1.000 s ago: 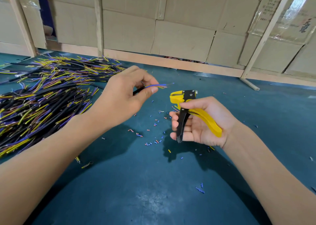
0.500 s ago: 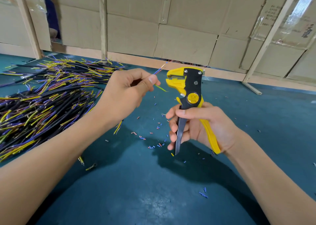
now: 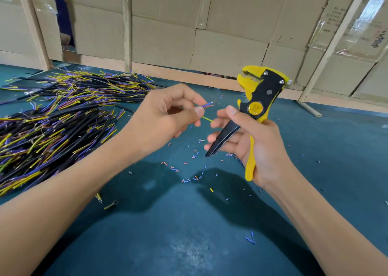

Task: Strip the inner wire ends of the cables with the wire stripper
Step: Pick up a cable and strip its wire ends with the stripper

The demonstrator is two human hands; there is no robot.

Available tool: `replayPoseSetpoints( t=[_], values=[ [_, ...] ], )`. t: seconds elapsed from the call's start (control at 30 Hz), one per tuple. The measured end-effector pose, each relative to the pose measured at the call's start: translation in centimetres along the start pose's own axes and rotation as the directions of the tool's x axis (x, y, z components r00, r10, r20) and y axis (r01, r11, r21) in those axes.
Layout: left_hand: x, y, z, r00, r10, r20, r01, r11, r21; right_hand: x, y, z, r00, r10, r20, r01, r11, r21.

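The wire stripper, gripped by the right hand, has tilted right, off the inner wires pinched by the left hand; realignment needed.

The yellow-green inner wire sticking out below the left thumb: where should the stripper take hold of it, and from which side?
At its free tip, from the right. The yellow-green wire juts rightward out of the left hand, apart from the blue and red ends above. The wire stripper in the right hand is beside it.

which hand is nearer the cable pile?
Left. The left hand hovers just right of the cable pile; the right hand, gripping the wire stripper, is farther right.
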State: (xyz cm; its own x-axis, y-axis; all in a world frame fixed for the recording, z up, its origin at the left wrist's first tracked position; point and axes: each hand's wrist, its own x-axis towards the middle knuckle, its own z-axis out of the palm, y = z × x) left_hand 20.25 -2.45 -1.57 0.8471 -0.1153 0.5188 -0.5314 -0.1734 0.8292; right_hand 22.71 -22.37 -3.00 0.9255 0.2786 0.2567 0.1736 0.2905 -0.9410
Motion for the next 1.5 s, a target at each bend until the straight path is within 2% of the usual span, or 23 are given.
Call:
replayPoseSetpoints(
  t=[0.13,0.43,0.53,0.63,0.7,0.8,0.93,1.03,1.17,1.3,1.5],
  values=[
    [-0.1,-0.3,0.3,0.998,-0.035,0.050,0.034,0.999,0.015,0.1,-0.1,0.0,0.998,-0.031,-0.060,0.030,0.999,-0.019],
    [-0.3,-0.5,0.3,0.989,-0.044,0.138,0.038,0.998,0.046,-0.1,0.0,0.2,0.998,-0.020,-0.061,0.015,0.997,-0.079],
    [-0.2,-0.4,0.5,0.987,-0.064,0.148,0.059,0.998,0.037,0.1,0.1,0.4,0.995,-0.006,-0.099,0.004,1.000,-0.023],
    [0.1,-0.2,0.8,0.983,-0.103,0.153,0.098,0.994,0.037,0.1,0.3,0.6,0.997,0.043,-0.069,-0.036,0.996,0.087],
    [0.4,-0.1,0.5,0.982,-0.142,0.125,0.145,0.989,-0.008,0.1,0.1,0.5,0.997,0.073,-0.031,-0.068,0.986,0.151],
    [0.7,-0.1,-0.6,0.978,-0.191,0.087,0.201,0.972,-0.121,0.4,-0.8,-0.6,0.995,0.092,-0.048,-0.080,0.976,0.204],
    [0.8,-0.2,-0.8,0.972,-0.213,0.095,0.229,0.949,-0.218,0.4,-1.8,-1.5,0.989,0.144,-0.020,-0.143,0.988,0.054],
    [0.7,-0.3,-0.5,0.970,-0.222,0.097,0.237,0.953,-0.190,0.1,-1.1,-0.9,0.980,0.197,-0.007,-0.197,0.978,-0.068],
    [0.5,-0.5,-0.3,0.983,-0.141,0.121,0.162,0.969,-0.189,-0.2,0.0,0.1,0.980,0.201,-0.002,-0.200,0.976,-0.088],
    [0.4,-0.7,0.0,0.986,-0.108,0.127,0.128,0.978,-0.163,-0.2,0.3,0.1,0.991,0.130,-0.004,-0.130,0.984,-0.119],
    [0.3,-1.0,0.2,0.987,-0.090,0.132,0.108,0.985,-0.133,-0.2,0.0,0.2,0.997,0.079,0.019,-0.078,0.996,-0.037]
  ],
)
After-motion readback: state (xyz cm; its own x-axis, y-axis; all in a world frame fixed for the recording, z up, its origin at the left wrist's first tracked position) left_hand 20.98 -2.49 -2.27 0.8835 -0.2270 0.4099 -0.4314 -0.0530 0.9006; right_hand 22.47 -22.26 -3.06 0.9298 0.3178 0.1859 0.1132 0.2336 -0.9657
